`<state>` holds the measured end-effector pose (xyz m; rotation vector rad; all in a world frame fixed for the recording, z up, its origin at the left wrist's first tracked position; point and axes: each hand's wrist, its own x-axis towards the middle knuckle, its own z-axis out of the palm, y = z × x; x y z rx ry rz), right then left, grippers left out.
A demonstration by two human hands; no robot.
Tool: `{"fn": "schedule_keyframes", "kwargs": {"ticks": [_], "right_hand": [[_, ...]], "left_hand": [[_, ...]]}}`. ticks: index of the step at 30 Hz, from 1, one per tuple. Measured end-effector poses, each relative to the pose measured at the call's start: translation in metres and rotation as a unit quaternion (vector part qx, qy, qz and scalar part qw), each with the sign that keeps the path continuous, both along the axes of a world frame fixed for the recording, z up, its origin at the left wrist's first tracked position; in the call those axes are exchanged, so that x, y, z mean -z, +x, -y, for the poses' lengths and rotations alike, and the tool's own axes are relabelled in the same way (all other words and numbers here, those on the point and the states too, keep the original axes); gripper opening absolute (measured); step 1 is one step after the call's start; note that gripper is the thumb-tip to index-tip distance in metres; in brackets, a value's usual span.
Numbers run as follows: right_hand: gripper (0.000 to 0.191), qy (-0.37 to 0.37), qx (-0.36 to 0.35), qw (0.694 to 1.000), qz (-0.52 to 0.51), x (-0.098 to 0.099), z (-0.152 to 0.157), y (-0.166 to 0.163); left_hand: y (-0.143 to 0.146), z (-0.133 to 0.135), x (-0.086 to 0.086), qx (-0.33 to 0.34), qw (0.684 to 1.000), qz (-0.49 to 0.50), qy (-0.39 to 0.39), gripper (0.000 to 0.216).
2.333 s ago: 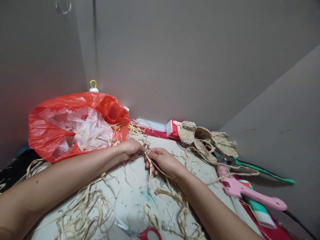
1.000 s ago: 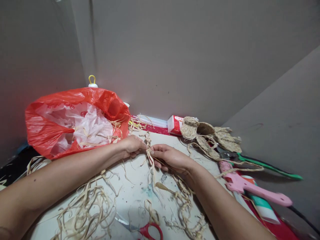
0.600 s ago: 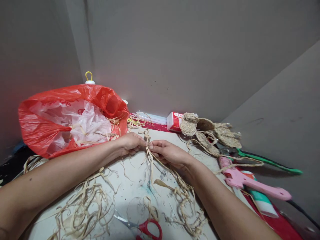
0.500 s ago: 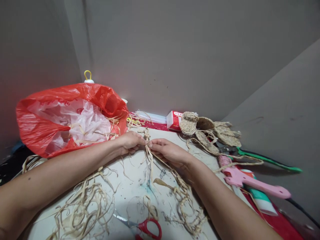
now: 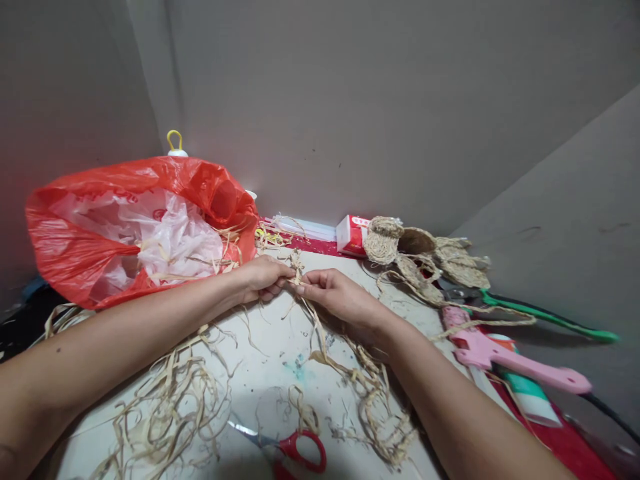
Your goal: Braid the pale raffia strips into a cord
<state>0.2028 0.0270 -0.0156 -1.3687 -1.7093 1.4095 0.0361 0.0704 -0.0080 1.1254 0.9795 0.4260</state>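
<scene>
A braid of dry straw-coloured fibre [image 5: 296,259] stands between my two hands near the far side of the table. My left hand [image 5: 264,276] pinches it from the left, fingers closed. From the right, my right hand [image 5: 333,295] grips it between thumb and forefinger, the two hands' fingertips almost touching. Loose strands [image 5: 318,327] trail down from the pinch toward me, passing below my right hand. The exact spot where the fingers hold the fibre is partly hidden. Red-handled scissors [image 5: 300,450] lie on the table nearer me.
Loose fibre strands [image 5: 165,413] spread over the left of the white table [image 5: 270,373]. A red plastic bag [image 5: 75,267] sits behind my left arm. To the right lie woven straw pieces [image 5: 385,240], a pink glue gun [image 5: 525,370], green-handled pliers [image 5: 550,317] and a braided coil [image 5: 380,420].
The loose strands below my fingers have swung to the right. My right thumb has shifted slightly against the braid. The whole view has tilted a little.
</scene>
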Motion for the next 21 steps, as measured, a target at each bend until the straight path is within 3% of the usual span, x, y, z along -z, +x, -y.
{"fn": "schedule_keyframes", "kwargs": {"ticks": [4,8,15,21], "right_hand": [[0.036,0.003,-0.016,1.000,0.020,0.0011,-0.0018,0.0031],[0.034,0.010,-0.022,0.999,0.030,0.0027,-0.0029,0.0040],[0.029,0.029,-0.037,0.995,0.084,0.0005,0.0001,0.0028],[0.025,0.043,-0.042,0.994,0.089,-0.0007,0.0000,0.0037]], "left_hand": [[0.0003,-0.0035,-0.0008,0.017,1.000,-0.006,-0.002,0.031],[-0.0021,-0.0028,-0.0039,0.040,0.999,-0.018,0.022,0.015],[-0.0035,0.0011,-0.0064,0.098,0.976,-0.107,0.162,0.013],[-0.0036,-0.0033,-0.0072,0.123,0.987,-0.079,0.068,0.018]]}}
